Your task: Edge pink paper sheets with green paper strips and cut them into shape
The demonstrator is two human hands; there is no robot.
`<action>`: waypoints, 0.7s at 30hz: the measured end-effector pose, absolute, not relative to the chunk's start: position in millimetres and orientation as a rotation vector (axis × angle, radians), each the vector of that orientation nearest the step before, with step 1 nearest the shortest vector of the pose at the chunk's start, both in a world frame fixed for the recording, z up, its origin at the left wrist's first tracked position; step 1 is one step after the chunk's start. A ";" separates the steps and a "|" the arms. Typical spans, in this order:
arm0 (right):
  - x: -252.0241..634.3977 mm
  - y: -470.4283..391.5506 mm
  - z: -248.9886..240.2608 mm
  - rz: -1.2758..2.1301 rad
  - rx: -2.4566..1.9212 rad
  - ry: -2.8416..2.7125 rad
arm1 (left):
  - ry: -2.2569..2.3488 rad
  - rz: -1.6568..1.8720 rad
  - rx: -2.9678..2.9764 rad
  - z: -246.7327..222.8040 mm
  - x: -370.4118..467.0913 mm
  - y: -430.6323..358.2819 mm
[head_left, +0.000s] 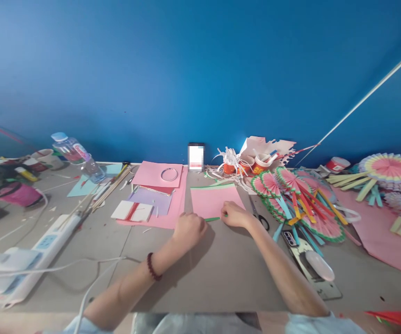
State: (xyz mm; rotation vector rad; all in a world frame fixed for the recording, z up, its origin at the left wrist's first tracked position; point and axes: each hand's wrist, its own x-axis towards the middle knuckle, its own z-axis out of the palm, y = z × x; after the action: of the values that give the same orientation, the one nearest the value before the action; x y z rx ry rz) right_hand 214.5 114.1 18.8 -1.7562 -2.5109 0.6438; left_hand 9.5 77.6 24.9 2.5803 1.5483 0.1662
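Nearest, at the right of the worktop (221, 278), a phone (329, 290) lies under a white oval object (320, 266). Farther in, the left hand (190, 229) rests with its fingers curled by the near left corner of a pink sheet (209, 200); its fingertips are hidden, so I cannot tell whether it pinches the edge. The right hand (235, 214) is also curled, its fingertips down on the near right part of the sheet, and whether they grip or merely press cannot be told. Between the two hands a green strip (213, 219) runs along the sheet's near edge. The sheet lies flat in front of the person, and should be light, limp and easily creased, liable to skid if nudged; the strip looks thin enough to curl or tear. Best hold is probably a light pinch at the near corners, with flat fingertips pressing near the strip rather than tugging it. Just right of the sheet lie black-handled scissors (263, 221), then pleated fans (325, 222). Beyond the sheet's green far edge (200, 187) stand cups (230, 168) stuffed with paper shreds, and a small screen (196, 157) against the blue wall (151, 93)
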 end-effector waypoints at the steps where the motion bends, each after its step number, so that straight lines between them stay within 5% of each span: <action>1: 214.7 114.3 18.0 0.642 -1.758 -2.507 | 1.555 0.164 2.510 27.4 5.2 80.6; 8: 214.9 115.2 14.6 0.648 -1.748 -2.511 | 1.498 0.332 2.406 36.1 -10.9 88.5; 21: 216.4 112.3 17.2 0.633 -1.729 -2.501 | 1.284 0.377 2.796 -15.4 42.8 49.4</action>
State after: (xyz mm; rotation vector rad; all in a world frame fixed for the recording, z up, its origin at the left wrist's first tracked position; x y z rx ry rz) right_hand 216.4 112.3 17.2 -1.7292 -2.5006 0.6327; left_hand 42.8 49.4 -15.4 2.7960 1.2841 0.3770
